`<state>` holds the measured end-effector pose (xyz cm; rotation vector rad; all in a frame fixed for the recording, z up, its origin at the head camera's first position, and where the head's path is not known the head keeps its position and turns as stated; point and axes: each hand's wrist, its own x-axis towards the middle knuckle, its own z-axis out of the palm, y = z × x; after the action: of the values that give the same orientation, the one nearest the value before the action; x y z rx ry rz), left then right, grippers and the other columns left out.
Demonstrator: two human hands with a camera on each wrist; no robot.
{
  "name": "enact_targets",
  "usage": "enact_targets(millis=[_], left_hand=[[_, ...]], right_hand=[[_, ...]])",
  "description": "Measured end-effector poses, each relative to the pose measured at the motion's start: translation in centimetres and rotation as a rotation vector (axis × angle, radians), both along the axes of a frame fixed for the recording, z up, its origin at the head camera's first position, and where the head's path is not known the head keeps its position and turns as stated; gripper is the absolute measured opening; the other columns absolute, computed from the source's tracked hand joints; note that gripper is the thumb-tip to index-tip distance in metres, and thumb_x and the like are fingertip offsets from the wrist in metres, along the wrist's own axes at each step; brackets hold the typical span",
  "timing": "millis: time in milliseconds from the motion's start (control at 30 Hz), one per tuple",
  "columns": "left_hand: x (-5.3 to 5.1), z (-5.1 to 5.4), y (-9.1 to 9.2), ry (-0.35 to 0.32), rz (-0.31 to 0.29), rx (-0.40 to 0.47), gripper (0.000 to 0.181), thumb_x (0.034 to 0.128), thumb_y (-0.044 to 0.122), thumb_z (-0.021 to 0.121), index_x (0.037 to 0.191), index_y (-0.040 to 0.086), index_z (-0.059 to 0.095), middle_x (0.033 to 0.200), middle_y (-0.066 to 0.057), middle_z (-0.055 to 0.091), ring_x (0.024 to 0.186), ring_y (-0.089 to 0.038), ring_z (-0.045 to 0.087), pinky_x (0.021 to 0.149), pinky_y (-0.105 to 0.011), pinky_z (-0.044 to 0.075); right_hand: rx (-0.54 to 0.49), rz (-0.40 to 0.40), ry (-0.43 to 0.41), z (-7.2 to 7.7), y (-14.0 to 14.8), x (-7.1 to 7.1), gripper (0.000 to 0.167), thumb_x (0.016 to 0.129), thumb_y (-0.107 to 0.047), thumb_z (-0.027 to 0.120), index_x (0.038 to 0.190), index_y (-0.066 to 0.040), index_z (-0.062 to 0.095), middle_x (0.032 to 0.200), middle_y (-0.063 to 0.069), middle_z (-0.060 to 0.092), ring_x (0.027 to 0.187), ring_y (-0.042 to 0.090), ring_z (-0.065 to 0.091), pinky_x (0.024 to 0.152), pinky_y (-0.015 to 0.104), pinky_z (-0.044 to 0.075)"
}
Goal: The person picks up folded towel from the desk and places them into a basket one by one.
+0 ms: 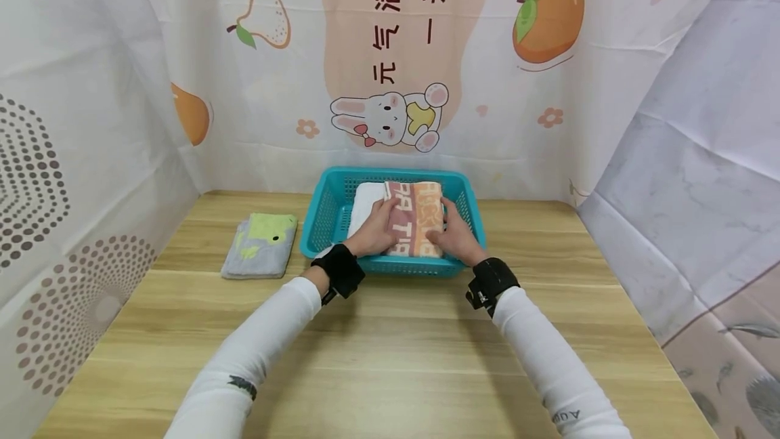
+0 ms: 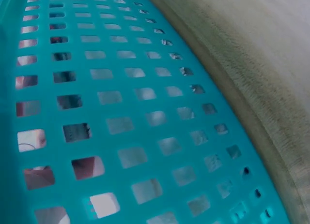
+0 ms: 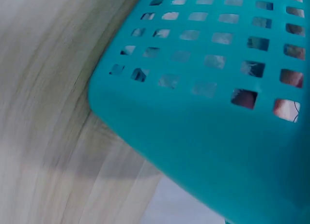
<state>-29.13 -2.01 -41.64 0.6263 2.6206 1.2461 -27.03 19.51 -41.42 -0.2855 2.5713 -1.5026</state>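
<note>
A folded pink and orange towel (image 1: 414,222) with pale letters lies in the teal plastic basket (image 1: 390,172). My left hand (image 1: 373,230) holds the towel's left side. At its right side, my right hand (image 1: 457,232) grips the edge, thumb on top. Partly beneath and to the left of it is a white folded cloth (image 1: 363,202), overlapped by the left hand. Both wrist views are filled mostly by the basket's perforated wall (image 2: 126,98), and the fingers are largely hidden behind it.
A folded grey towel (image 1: 258,249) with a yellow-green pattern lies on the wooden table (image 1: 390,358), left of the basket. Behind the basket hangs a printed white curtain (image 1: 262,100), with further sheets at both sides.
</note>
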Motion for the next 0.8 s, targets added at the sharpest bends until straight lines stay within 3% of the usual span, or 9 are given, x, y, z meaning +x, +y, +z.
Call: enact_targets(millis=[133, 267, 333, 433, 500, 533, 633, 700, 800], left_hand=[[-0.08, -0.18, -0.2, 0.042, 0.019, 0.038, 0.081, 0.0879, -0.014, 0.055, 0.157, 0.009, 0.02, 0.162, -0.018, 0.011, 0.141, -0.026, 0.032, 0.085, -0.034, 0.039], [-0.03, -0.24, -0.42, -0.019, 0.033, 0.056, 0.079, 0.09, -0.012, 0.053, 0.158, 0.011, 0.019, 0.162, -0.018, 0.009, 0.129, -0.032, 0.044, 0.075, -0.038, 0.039], [0.04, -0.16, -0.5, -0.046, 0.052, 0.029, 0.075, 0.0933, -0.005, 0.056, 0.158, 0.012, 0.022, 0.162, -0.02, 0.008, 0.131, -0.039, 0.041, 0.082, -0.041, 0.041], [0.14, -0.03, -0.46, -0.052, 0.083, -0.056, 0.07, 0.0971, 0.009, 0.06, 0.158, 0.014, 0.026, 0.163, -0.021, 0.005, 0.139, -0.047, 0.029, 0.099, -0.049, 0.039], [0.2, 0.1, -0.4, -0.022, 0.106, -0.124, 0.068, 0.097, 0.015, 0.063, 0.157, 0.016, 0.03, 0.164, -0.02, 0.002, 0.144, -0.047, 0.014, 0.108, -0.054, 0.032], [0.22, 0.13, -0.37, -0.01, 0.113, -0.152, 0.068, 0.0968, 0.017, 0.063, 0.157, 0.017, 0.031, 0.165, -0.019, 0.0, 0.143, -0.047, 0.015, 0.107, -0.054, 0.033], [0.29, 0.22, -0.34, 0.004, 0.132, -0.222, 0.068, 0.0968, 0.022, 0.063, 0.157, 0.019, 0.031, 0.166, -0.016, -0.004, 0.14, -0.046, 0.017, 0.107, -0.056, 0.032], [0.31, 0.21, -0.41, 0.0, 0.132, -0.276, 0.068, 0.0985, 0.028, 0.059, 0.158, 0.02, 0.027, 0.166, -0.014, -0.005, 0.142, -0.045, 0.016, 0.11, -0.057, 0.027], [0.3, 0.23, -0.56, -0.021, 0.109, -0.357, 0.068, 0.1024, 0.036, 0.051, 0.16, 0.019, 0.02, 0.167, -0.011, -0.006, 0.146, -0.043, 0.011, 0.115, -0.059, 0.018]], right_hand=[[0.034, 0.025, 0.059, -0.1, -0.08, 0.0, 0.08, 0.102, -0.009, 0.055, 0.159, -0.008, -0.001, 0.15, 0.032, 0.032, 0.129, 0.044, 0.046, 0.091, 0.049, 0.05], [0.133, 0.054, 0.075, -0.01, -0.18, 0.08, 0.072, 0.103, -0.013, 0.053, 0.16, -0.006, 0.009, 0.151, 0.03, 0.035, 0.121, 0.045, 0.054, 0.085, 0.045, 0.05], [0.194, 0.072, 0.081, 0.06, -0.31, 0.12, 0.069, 0.104, -0.016, 0.052, 0.159, -0.005, 0.013, 0.143, 0.032, 0.044, 0.114, 0.045, 0.057, 0.078, 0.04, 0.047], [0.257, 0.093, 0.094, -0.02, -0.5, 0.04, 0.067, 0.104, -0.016, 0.051, 0.159, -0.002, 0.013, 0.113, 0.035, 0.055, 0.098, 0.047, 0.058, 0.073, 0.039, 0.043], [0.279, 0.093, 0.096, -0.04, -0.58, 0.04, 0.067, 0.105, -0.015, 0.05, 0.158, 0.0, 0.013, 0.113, 0.036, 0.051, 0.106, 0.049, 0.053, 0.079, 0.043, 0.044], [0.284, 0.093, 0.092, -0.04, -0.59, 0.05, 0.067, 0.105, -0.014, 0.049, 0.158, 0.001, 0.012, 0.118, 0.037, 0.048, 0.113, 0.049, 0.049, 0.084, 0.046, 0.044], [0.304, 0.078, 0.102, -0.08, -0.62, 0.07, 0.063, 0.104, -0.01, 0.05, 0.155, 0.007, 0.017, 0.15, 0.035, 0.024, 0.144, 0.045, 0.021, 0.108, 0.053, 0.036], [0.324, 0.086, 0.118, -0.18, -0.67, -0.08, 0.047, 0.104, -0.009, 0.049, 0.143, 0.014, 0.036, 0.147, 0.036, 0.03, 0.148, 0.044, 0.013, 0.114, 0.053, 0.03], [0.339, 0.118, 0.148, -0.32, -0.69, -0.38, 0.017, 0.104, -0.006, 0.047, 0.101, 0.01, 0.052, 0.106, 0.032, 0.054, 0.145, 0.045, 0.021, 0.116, 0.051, 0.028]])
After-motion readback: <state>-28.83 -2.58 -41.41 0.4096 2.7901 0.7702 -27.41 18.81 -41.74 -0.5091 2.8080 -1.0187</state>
